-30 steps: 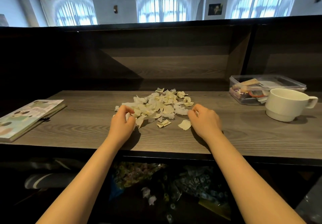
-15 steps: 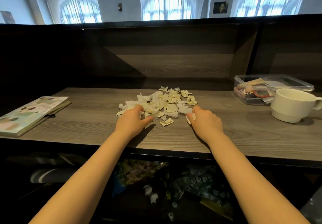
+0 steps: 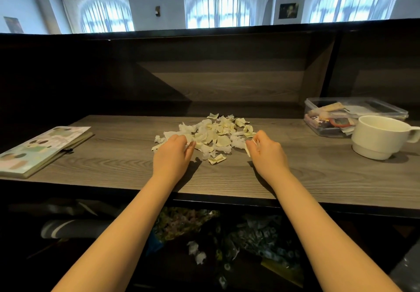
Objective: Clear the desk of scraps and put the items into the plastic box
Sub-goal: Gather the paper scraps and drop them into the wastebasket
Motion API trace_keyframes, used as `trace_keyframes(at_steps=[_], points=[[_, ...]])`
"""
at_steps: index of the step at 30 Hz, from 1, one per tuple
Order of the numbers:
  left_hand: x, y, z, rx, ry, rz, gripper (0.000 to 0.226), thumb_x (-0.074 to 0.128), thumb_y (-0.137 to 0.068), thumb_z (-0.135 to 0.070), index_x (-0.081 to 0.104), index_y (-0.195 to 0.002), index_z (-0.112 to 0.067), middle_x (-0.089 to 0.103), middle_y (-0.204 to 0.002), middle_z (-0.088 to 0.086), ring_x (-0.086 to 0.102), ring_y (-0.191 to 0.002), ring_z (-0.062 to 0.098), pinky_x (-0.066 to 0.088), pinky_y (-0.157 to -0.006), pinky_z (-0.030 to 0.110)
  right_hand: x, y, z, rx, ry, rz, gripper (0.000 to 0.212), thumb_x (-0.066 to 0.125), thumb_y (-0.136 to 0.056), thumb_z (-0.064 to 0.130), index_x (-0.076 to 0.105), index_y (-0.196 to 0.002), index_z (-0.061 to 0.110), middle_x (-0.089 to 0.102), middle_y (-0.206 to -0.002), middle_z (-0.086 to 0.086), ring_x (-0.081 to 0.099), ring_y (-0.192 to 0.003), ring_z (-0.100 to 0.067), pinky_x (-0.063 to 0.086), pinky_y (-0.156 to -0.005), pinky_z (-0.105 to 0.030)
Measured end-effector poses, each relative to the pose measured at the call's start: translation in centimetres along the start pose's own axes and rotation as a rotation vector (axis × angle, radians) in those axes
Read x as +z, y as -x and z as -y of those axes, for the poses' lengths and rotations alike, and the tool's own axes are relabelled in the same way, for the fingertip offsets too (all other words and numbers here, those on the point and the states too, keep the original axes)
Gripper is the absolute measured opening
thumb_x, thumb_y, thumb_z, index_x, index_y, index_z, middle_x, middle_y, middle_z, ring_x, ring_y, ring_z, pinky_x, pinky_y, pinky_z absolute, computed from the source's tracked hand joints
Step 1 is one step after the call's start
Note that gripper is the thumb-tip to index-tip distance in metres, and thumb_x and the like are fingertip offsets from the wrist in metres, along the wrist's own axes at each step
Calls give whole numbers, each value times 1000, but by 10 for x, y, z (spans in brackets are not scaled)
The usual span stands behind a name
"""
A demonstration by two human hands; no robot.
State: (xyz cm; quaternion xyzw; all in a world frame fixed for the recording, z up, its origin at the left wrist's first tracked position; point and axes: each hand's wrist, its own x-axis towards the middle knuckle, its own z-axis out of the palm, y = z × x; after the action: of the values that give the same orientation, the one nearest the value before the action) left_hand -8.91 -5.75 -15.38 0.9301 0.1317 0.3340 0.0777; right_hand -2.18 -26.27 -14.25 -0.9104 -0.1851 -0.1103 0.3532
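A heap of torn white and pale yellow paper scraps (image 3: 216,133) lies in the middle of the grey wooden desk (image 3: 318,178). My left hand (image 3: 172,155) rests palm down on the heap's near left edge, fingers curled over some scraps. My right hand (image 3: 267,153) is at the heap's near right edge, its fingers pinching a pale scrap. A clear plastic box (image 3: 318,121) with cards and small items inside stands at the far right, its lid on top.
A white mug (image 3: 381,138) stands in front of the box at the right. A closed notebook (image 3: 41,149) with a pastel cover lies at the left edge. A dark shelf back rises behind the desk. Bags lie on the floor below.
Both hands have slid forward and inward into the heap. The loose scrap near my right hand is now between its fingers. The scraps are pushed closer together.
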Motion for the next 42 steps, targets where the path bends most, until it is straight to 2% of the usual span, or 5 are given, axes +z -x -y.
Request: trace_keyframes(at_steps=[11, 21, 27, 33, 42], points=[[-10, -2, 11, -355, 666, -39, 31, 50, -93, -18, 45, -64, -7, 39, -60, 6, 35, -58, 15, 26, -52, 25, -1, 7, 2, -78, 49, -1, 20, 39, -100, 28, 55, -106, 19, 58, -88, -2, 51, -79, -18, 42, -65, -31], [-20, 2, 10, -283, 750, 2, 38, 49, -95, -26, 38, -61, -11, 31, -57, 2, 28, -54, 12, 23, -51, 26, 0, 6, 26, -204, 143, 14, 21, 42, -99, 36, 54, -105, 20, 60, -86, 0, 54, -78, -21, 44, -62, -33], [-61, 28, 19, -268, 917, -69, 39, 47, -96, -26, 37, -60, -14, 33, -58, 7, 31, -55, 18, 26, -55, 30, 17, 31, 77, -340, -99, -7, 18, 47, -97, 29, 58, -98, 15, 63, -83, -3, 51, -70, -16, 36, -59, -29], [-97, 84, 51, -332, 1012, -164, 42, 45, -97, -21, 31, -57, -17, 31, -48, -8, 28, -42, 3, 27, -42, 17, 57, 89, 127, -412, -376, 12, 14, 51, -95, 26, 56, -86, 17, 58, -70, 0, 50, -63, -14, 37, -59, -32], [-83, 172, 145, -572, 877, -211, 41, 51, -84, -43, 32, -51, -26, 31, -48, -10, 27, -48, 9, 23, -49, 26, 163, 152, 157, -416, -462, 264, 16, 51, -95, 27, 59, -92, 13, 65, -80, -5, 59, -73, -23, 45, -64, -39]])
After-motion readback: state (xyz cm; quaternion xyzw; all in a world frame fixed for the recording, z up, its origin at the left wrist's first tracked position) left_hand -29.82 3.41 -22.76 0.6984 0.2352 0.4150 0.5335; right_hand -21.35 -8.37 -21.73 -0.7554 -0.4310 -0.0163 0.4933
